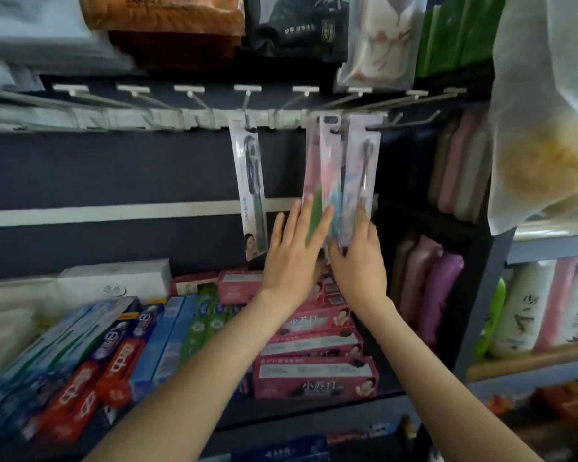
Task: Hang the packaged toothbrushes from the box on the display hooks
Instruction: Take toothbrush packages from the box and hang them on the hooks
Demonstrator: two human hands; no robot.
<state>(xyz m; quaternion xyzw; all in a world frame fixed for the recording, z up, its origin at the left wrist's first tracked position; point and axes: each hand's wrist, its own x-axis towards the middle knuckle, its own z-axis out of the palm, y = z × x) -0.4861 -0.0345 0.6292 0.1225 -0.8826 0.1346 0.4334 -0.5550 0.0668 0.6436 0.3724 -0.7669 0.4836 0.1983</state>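
Note:
A row of metal display hooks [194, 101] runs across the dark back panel. One dark toothbrush pack [249, 188] hangs alone near the middle. To its right hangs a bunch of pink and pale toothbrush packs [339, 175]. My left hand [294, 251] lies with straight fingers against the lower left of that bunch. My right hand [359, 258] grips the bottom end of the rightmost packs, fingers curled round their edge. The box is not in view.
Toothpaste cartons [314, 358], red, blue, green and pink, lie on the shelf below the hooks. Soft packs and bottles [528, 311] fill the shelves to the right. A plastic bag [544, 128] hangs at the upper right. Folded goods sit above the hooks.

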